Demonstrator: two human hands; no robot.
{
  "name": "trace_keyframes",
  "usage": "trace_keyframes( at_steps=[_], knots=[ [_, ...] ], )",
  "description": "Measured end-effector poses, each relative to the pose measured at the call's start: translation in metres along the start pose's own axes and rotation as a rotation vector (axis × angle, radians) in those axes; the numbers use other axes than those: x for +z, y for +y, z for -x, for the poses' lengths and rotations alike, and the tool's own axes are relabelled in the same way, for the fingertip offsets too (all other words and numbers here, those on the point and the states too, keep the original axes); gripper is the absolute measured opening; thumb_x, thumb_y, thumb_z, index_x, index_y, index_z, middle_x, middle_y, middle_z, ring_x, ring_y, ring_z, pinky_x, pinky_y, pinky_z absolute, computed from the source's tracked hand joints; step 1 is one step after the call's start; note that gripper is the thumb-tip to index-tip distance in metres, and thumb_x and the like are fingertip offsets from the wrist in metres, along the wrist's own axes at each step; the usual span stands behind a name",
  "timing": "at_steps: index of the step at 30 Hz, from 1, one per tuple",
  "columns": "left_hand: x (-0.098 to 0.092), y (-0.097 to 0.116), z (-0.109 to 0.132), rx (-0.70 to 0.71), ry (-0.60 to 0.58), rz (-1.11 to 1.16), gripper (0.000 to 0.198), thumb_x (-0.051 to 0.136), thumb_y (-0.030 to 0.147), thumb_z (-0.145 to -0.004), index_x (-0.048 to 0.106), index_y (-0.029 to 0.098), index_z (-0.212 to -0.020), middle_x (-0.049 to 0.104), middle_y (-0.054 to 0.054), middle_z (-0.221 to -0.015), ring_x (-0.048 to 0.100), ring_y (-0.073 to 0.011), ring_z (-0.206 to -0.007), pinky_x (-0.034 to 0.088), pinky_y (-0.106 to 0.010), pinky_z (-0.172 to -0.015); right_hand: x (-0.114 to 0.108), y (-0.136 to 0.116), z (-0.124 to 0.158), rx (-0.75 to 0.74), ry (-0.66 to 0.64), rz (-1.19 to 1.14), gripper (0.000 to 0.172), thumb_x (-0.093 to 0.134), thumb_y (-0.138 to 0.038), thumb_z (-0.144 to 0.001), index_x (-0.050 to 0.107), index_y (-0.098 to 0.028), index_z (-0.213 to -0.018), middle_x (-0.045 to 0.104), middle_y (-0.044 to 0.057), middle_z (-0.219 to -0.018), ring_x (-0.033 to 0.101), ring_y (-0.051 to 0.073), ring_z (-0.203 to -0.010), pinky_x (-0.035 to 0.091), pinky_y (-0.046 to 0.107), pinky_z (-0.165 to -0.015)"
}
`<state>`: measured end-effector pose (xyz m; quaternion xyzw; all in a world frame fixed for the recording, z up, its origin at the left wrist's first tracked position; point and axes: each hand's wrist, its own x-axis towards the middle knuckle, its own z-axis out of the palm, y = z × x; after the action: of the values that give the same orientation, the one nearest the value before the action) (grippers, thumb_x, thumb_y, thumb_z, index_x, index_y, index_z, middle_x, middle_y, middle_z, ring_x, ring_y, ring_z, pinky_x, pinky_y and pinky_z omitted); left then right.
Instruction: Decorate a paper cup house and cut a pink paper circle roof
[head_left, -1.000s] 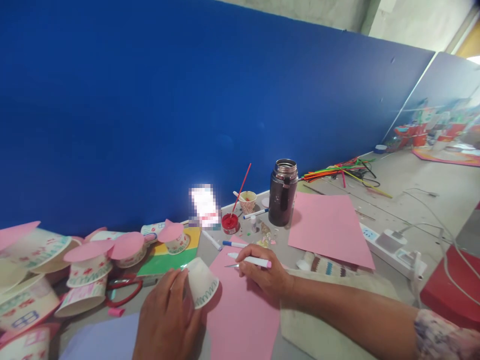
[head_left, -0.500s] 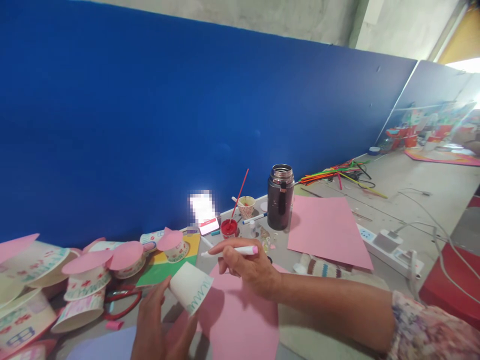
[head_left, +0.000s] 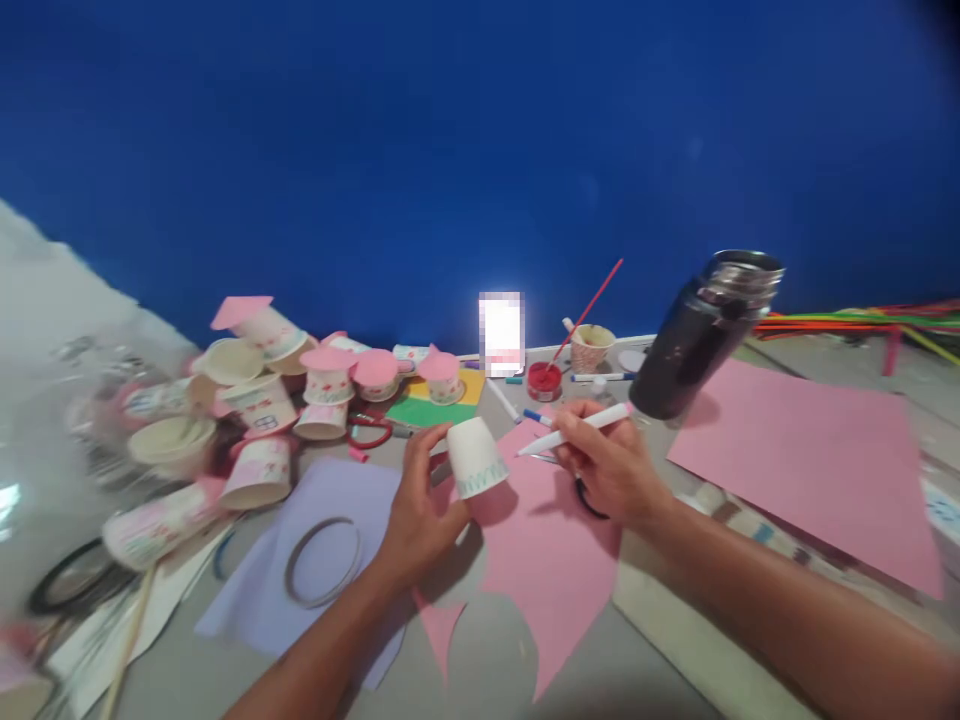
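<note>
Your left hand (head_left: 426,505), fingers part-curled, holds the paper cup (head_left: 477,458) tilted, mouth downward, by the pink paper (head_left: 559,560); presumably light and easily dented, it suits gentle support near the rim; your right hand (head_left: 611,462) pinches the marker (head_left: 550,442).

Deep blue partition (head_left: 450,150) is rising behind the grey bench (head_left: 495,640); far left, a pale surface (head_left: 45,290) is showing, a bright patch (head_left: 7,497) glinting below.
</note>
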<state>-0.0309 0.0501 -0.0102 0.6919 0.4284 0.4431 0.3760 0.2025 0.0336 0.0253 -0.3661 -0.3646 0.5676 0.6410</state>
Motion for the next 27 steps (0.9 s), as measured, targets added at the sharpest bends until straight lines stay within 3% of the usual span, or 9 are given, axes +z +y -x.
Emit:
trace_keyframes(
  at_steps=[7, 13, 18, 23, 27],
  knots=[
    [-0.001, 0.002, 0.004, 0.053, -0.057, 0.051, 0.071, 0.072, 0.017, -0.077, 0.047, 0.028, -0.143, 0.045, -0.012, -0.148, 0.049, -0.0313, -0.141, 0.042, -0.053, -0.121, -0.002, -0.002, 0.011, -0.094, -0.049, 0.191, 0.034, 0.083, -0.048, -0.083, 0.067, -0.020, -0.072, 0.055, -0.003, -0.057, 0.042, 0.010, -0.053, 0.030, 0.025, -0.049],
    [-0.002, 0.006, 0.004, 0.037, -0.076, 0.168, 0.070, 0.074, 0.020, -0.078, 0.049, 0.027, -0.143, 0.048, -0.012, -0.149, 0.051, -0.0315, -0.140, 0.043, -0.051, -0.119, 0.004, -0.013, 0.023, -0.218, -0.111, 0.422, 0.031, 0.074, -0.051, -0.092, 0.076, -0.021, -0.089, 0.070, 0.004, -0.067, 0.055, 0.014, -0.056, 0.042, 0.028, -0.050],
    [-0.004, 0.010, 0.004, 0.023, -0.078, 0.269, 0.069, 0.075, 0.022, -0.077, 0.050, 0.025, -0.141, 0.051, -0.012, -0.148, 0.049, -0.0328, -0.142, 0.045, -0.050, -0.117, 0.004, -0.016, 0.032, -0.352, -0.128, 0.593, 0.018, 0.076, -0.039, -0.093, 0.075, -0.022, -0.088, 0.071, 0.003, -0.069, 0.064, 0.017, -0.062, 0.048, 0.028, -0.053],
    [-0.005, 0.014, 0.006, 0.050, -0.065, 0.189, 0.070, 0.074, 0.019, -0.074, 0.051, 0.029, -0.139, 0.051, -0.010, -0.146, 0.050, -0.0317, -0.141, 0.045, -0.050, -0.117, 0.005, -0.016, 0.037, -0.555, -0.163, 0.736, 0.003, 0.075, -0.022, -0.090, 0.074, -0.022, -0.087, 0.071, 0.002, -0.074, 0.063, 0.015, -0.059, 0.048, 0.026, -0.053],
    [-0.004, 0.014, 0.008, 0.103, -0.056, 0.120, 0.070, 0.071, 0.017, -0.074, 0.051, 0.032, -0.139, 0.048, -0.009, -0.145, 0.050, -0.0318, -0.138, 0.045, -0.051, -0.115, 0.008, -0.016, 0.038, -0.618, -0.244, 0.786, 0.009, 0.073, -0.015, -0.091, 0.073, -0.023, -0.089, 0.071, -0.001, -0.073, 0.062, 0.013, -0.057, 0.048, 0.024, -0.052]
  ],
)
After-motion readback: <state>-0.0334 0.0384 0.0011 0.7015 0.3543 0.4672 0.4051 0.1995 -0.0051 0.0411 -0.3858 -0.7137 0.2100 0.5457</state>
